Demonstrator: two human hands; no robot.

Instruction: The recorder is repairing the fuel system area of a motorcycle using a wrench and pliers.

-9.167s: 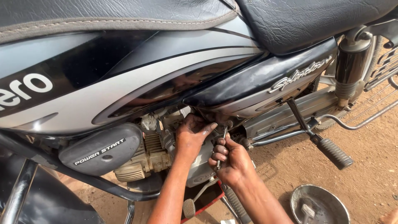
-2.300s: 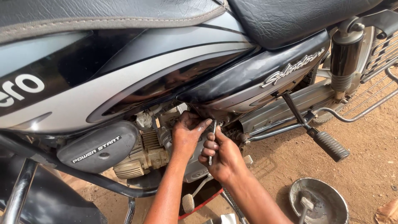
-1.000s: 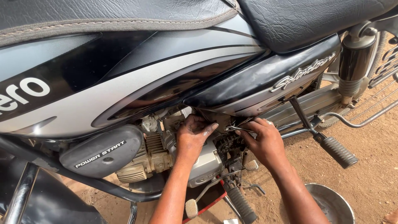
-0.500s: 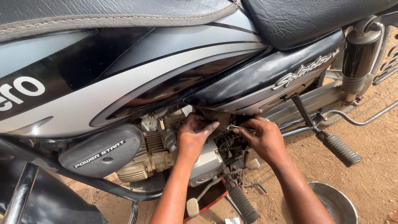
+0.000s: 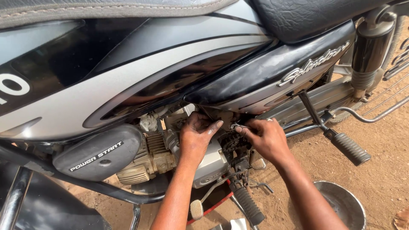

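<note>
I look down at the side of a black and silver motorcycle (image 5: pixel 179 72). My left hand (image 5: pixel 197 136) rests against the engine (image 5: pixel 153 155) just below the side panel, fingers spread and pressing on a part there. My right hand (image 5: pixel 263 137) is beside it, fingertips pinched on a small metal tool or fastener (image 5: pixel 234 126) under the panel's lower edge. The two hands almost touch at the fingertips. What the small metal piece engages is hidden behind the fingers.
A kick-start lever (image 5: pixel 336 136) sticks out to the right. A footpeg (image 5: pixel 247 206) and a gear pedal (image 5: pixel 197 208) lie below my arms. A round metal bowl (image 5: pixel 341 204) sits on the sandy ground at lower right. The rear shock (image 5: pixel 370 51) stands at upper right.
My right hand moved from below the left hand up and to the right, and now works at the panel's lower edge. The left hand has stayed on the engine.
</note>
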